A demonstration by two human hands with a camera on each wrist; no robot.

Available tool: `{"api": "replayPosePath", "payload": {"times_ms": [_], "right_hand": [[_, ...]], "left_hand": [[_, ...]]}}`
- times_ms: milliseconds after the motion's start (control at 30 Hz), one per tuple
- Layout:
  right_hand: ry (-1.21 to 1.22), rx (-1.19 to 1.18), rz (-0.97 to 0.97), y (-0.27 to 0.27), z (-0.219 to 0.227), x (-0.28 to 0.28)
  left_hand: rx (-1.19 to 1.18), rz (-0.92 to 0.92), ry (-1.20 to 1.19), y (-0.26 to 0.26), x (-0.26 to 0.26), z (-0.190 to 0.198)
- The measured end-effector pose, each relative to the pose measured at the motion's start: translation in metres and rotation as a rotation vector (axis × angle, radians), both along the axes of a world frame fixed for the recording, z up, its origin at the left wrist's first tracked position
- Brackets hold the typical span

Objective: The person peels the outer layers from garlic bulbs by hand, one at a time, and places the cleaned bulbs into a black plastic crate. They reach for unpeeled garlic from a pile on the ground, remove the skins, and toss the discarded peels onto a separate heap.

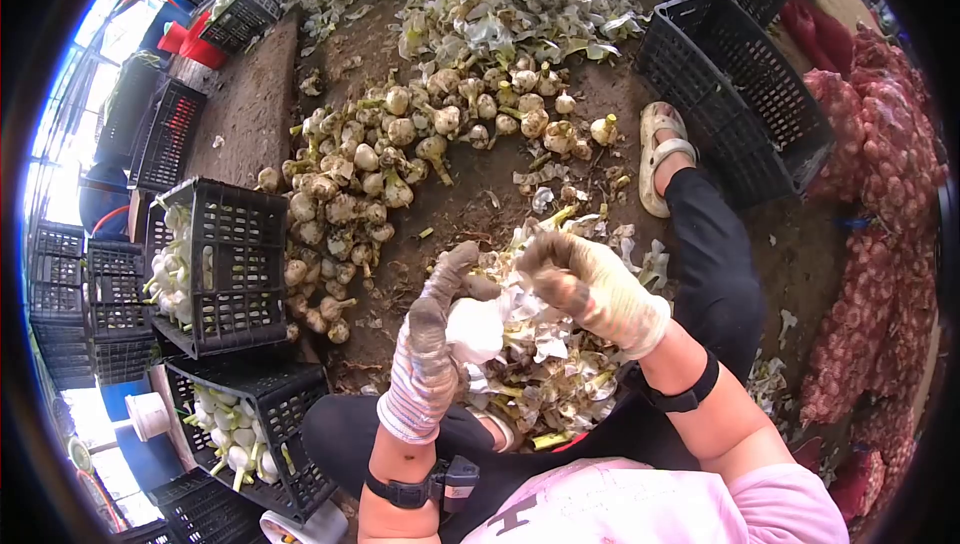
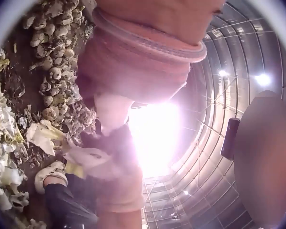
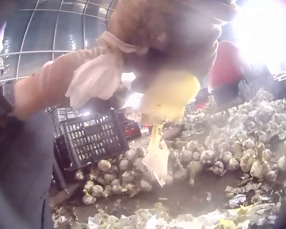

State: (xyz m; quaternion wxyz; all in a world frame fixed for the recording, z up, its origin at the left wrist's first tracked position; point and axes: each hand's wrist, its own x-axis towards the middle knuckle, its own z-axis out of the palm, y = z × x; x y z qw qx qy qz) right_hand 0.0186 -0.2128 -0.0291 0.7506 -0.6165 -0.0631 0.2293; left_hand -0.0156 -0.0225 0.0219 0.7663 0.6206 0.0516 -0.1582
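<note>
In the head view my gloved left hand (image 1: 425, 349) grips a smooth white garlic bulb (image 1: 475, 331) over my lap. My gloved right hand (image 1: 595, 289) is just to the right of it, fingers curled toward the bulb. Strips of garlic skin (image 3: 157, 157) hang below the right hand in the right wrist view, with a yellowish piece of skin (image 3: 171, 93) up against its fingers. Glare washes out the left wrist view, where pale skin (image 2: 88, 157) shows between the hands. Loose skins and stalks (image 1: 560, 384) lie beneath both hands.
Untrimmed garlic bulbs (image 1: 390, 144) spread across the ground ahead, with a heap of skins (image 1: 520, 4) behind. Black crates of white bulbs (image 1: 240, 264) stand at left. Another black crate (image 1: 735, 94) is at right, near red net sacks (image 1: 870, 274). A sandalled foot (image 1: 658, 159) stretches forward.
</note>
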Motion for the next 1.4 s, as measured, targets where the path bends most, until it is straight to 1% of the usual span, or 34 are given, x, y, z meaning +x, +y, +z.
{"api": "replayPosePath", "payload": {"times_ms": [33, 67, 100, 133, 200, 233, 267, 300, 333, 367, 400, 433, 467, 533, 600, 667, 700, 733, 800, 833, 867, 933, 967, 1000, 1067, 1100, 1133, 1167, 1200, 1233, 1267, 1333, 1367, 1400], "right_hand": [[0.136, 0.273, 0.016, 0.003, 0.02, -0.004], [0.034, 0.25, 0.002, 0.011, 0.005, -0.008], [0.116, 0.286, 0.078, 0.015, 0.015, -0.011], [0.2, 0.323, 0.154, 0.018, 0.025, -0.014], [0.2, 0.282, 0.117, 0.025, 0.014, -0.021], [0.141, 0.298, 0.051, 0.027, 0.013, -0.023], [0.08, 0.312, -0.016, 0.027, 0.012, -0.023], [0.139, 0.302, -0.066, 0.025, 0.027, -0.022], [0.139, 0.3, -0.067, 0.024, 0.027, -0.022], [0.087, 0.292, -0.08, 0.022, 0.027, -0.022], [0.035, 0.284, -0.094, 0.02, 0.027, -0.022], [0.107, 0.348, -0.086, 0.017, 0.024, -0.021], [0.107, 0.349, -0.092, 0.016, 0.025, -0.019], [0.296, 0.619, -0.187, 0.016, 0.028, -0.016], [0.275, 0.666, -0.216, 0.016, 0.022, -0.012], [0.529, 0.882, -0.251, 0.008, 0.024, -0.008], [0.559, 1.013, -0.286, 0.008, 0.017, -0.003], [0.556, 1.148, -0.316, 0.005, 0.014, 0.002], [0.399, 0.923, -0.341, -0.005, 0.026, 0.005], [0.402, 0.734, -0.446, -0.006, 0.013, 0.004], [0.314, 0.78, -0.4, -0.003, 0.017, 0.0], [0.068, 0.52, -0.257, 0.014, 0.027, -0.009], [-0.101, 0.198, -0.152, 0.018, 0.022, -0.015], [-0.477, 0.171, -0.127, 0.031, 0.016, -0.012], [-0.16, 0.126, -0.038, 0.031, 0.015, -0.017], [-0.51, -0.187, -0.084, 0.026, 0.006, -0.01], [-0.279, -0.161, -0.057, 0.025, 0.004, -0.01], [-0.309, -0.199, -0.066, 0.027, 0.008, -0.009], [-0.255, -0.151, -0.005, 0.028, 0.012, -0.013], [-0.066, 0.047, 0.098, 0.03, 0.007, -0.01], [-0.181, -0.044, 0.142, 0.033, 0.009, -0.016], [-0.125, -0.157, 0.305, 0.034, 0.006, -0.02], [0.463, 0.025, 0.279, 0.037, 0.001, -0.019], [-0.055, -0.383, 0.402, 0.041, 0.022, -0.025]], "left_hand": [[-0.065, 0.037, -0.007, -0.003, 0.0, 0.001], [-0.129, 0.074, -0.013, -0.003, 0.0, 0.002], [-0.056, 0.038, -0.072, 0.002, 0.0, -0.005], [-0.055, 0.04, -0.073, 0.004, 0.001, -0.011], [0.377, 0.076, -0.357, 0.007, 0.001, -0.019], [0.38, 0.076, -0.357, 0.009, 0.001, -0.017], [0.358, 0.07, -0.252, 0.009, 0.001, -0.014], [0.334, 0.063, -0.147, 0.01, 0.002, -0.012], [0.308, 0.057, -0.042, 0.012, 0.002, -0.011], [0.162, -0.059, 0.086, 0.016, -0.002, -0.012], [0.096, -0.174, 0.188, 0.019, -0.001, -0.004], [0.025, -0.162, 0.213, 0.017, -0.002, -0.004], [-0.046, -0.152, 0.237, 0.016, -0.002, -0.004], [-0.08, -0.13, 0.201, 0.011, -0.003, -0.003], [-0.112, -0.105, 0.161, 0.012, -0.003, -0.005], [0.01, -0.146, 0.017, 0.018, -0.007, -0.014], [-0.057, -0.105, 0.0, 0.017, -0.01, -0.015], [-0.056, -0.107, -0.001, 0.018, -0.01, -0.014], [-0.018, -0.055, -0.12, 0.023, -0.011, -0.011], [-0.034, -0.02, -0.184, 0.026, -0.012, -0.015], [-0.033, -0.018, -0.188, 0.025, -0.011, -0.014], [0.015, 0.073, -0.23, 0.019, -0.011, -0.012], [-0.027, 0.068, -0.217, 0.017, -0.012, -0.012], [-0.002, 0.013, -0.261, 0.019, -0.016, -0.018], [-0.057, -0.072, -0.245, 0.029, -0.02, -0.028], [0.007, -0.067, -0.299, 0.035, -0.019, -0.026], [-0.165, 0.029, -0.189, 0.037, -0.023, -0.018], [-0.223, 0.13, -0.166, 0.047, -0.025, -0.012], [-0.293, 0.227, -0.147, 0.059, -0.026, -0.008], [-0.446, 0.33, -0.2, 0.073, -0.025, -0.006], [-0.452, 0.535, -0.132, 0.09, -0.027, -0.005], [-0.589, 0.813, -0.132, 0.123, -0.034, 0.008], [-0.594, 0.938, -0.208, 0.145, -0.041, 0.004], [-0.6, 1.06, -0.281, 0.172, -0.051, -0.006]]}}
